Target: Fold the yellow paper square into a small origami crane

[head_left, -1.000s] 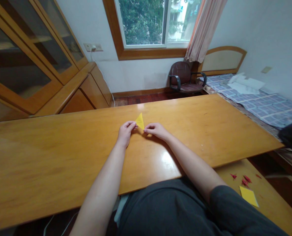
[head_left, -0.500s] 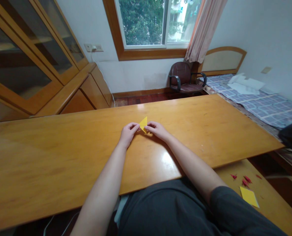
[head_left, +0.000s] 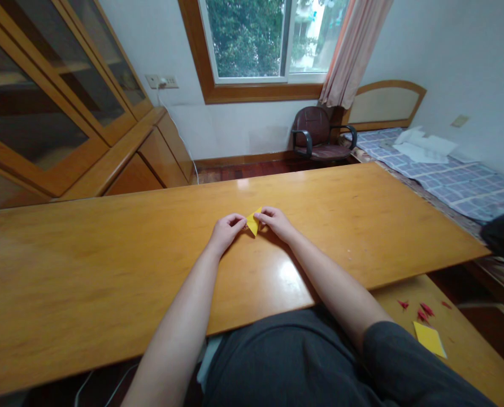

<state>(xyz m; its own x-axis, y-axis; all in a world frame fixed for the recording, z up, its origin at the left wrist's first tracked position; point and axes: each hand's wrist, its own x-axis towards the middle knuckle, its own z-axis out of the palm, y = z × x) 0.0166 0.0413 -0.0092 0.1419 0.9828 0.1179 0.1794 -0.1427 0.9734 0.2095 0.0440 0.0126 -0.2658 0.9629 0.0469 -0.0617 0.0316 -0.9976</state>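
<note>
A small folded piece of yellow paper is held between my two hands over the middle of the wooden table. My left hand pinches its left corner between thumb and fingers. On the other side, my right hand grips the upper right part, with the thumb on its face. The paper looks roughly triangular, one point hanging down toward me. Fingertips behind the paper are partly hidden.
On a lower wooden surface at the right lie several small red folded-paper pieces and a yellow paper stack. Beyond the table stand a brown armchair and a bed. A glass-fronted cabinet lines the left.
Both hands have shifted slightly right and toward me with the yellow paper. Its outline has turned: the tall upper point is lower and tilted right, and a point now hangs lower.
</note>
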